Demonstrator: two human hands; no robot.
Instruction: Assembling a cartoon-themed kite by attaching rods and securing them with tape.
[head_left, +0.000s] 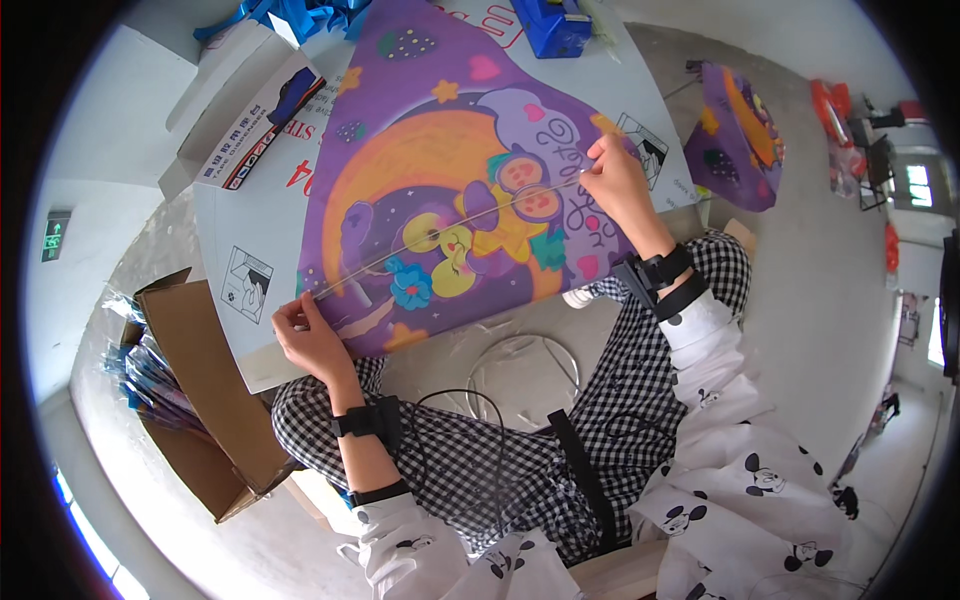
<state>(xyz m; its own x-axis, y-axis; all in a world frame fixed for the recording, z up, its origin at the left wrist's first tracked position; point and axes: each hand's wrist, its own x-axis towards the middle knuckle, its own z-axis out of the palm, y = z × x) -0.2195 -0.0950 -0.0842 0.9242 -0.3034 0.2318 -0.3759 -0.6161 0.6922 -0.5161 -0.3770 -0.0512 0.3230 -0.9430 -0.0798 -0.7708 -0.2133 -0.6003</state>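
Two pinch grips noted: left hand and right hand grasped opposite ends of a thin strand spanning the purple sheet; strand seemed light, easily bent, best held by its ends.

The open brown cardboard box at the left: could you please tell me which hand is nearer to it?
Left. The left hand is just to the upper right of the cardboard box; the right hand is farther off, at the purple printed sheet's right side.
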